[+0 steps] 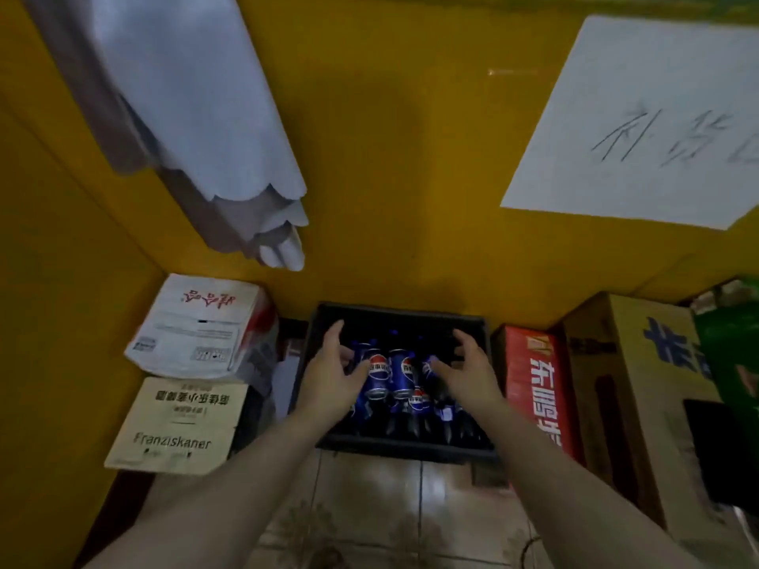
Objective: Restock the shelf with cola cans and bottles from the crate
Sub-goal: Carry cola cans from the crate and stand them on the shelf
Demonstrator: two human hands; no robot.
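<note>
- A black plastic crate (400, 312) sits on the tiled floor (369, 507), its far side against a yellow wall (410, 158).
- Inside the crate stand blue cola cans (400, 371) with a round red, white and blue logo. Dark cola bottles with blue labels (417, 404) crowd the near part.
- The left hand (328, 375) reaches into the crate's left side, thumb raised and fingers spread wide. Its fingertips are at the leftmost can; whether they touch it, I cannot tell.
- The right hand (468, 375) reaches in from the right, also spread wide, fingers loosely bent toward the cans and gripping nothing.
- Left of the crate lies a white carton with red characters (197, 326), and nearer the camera a beige carton printed "Franziskaner" (176, 425).
- Just right of the crate stands a red carton with white characters (534, 384), then a brown cardboard box with blue characters (628, 384).
- A white paper sheet with handwriting (640, 125) is on the wall, upper right.
</note>
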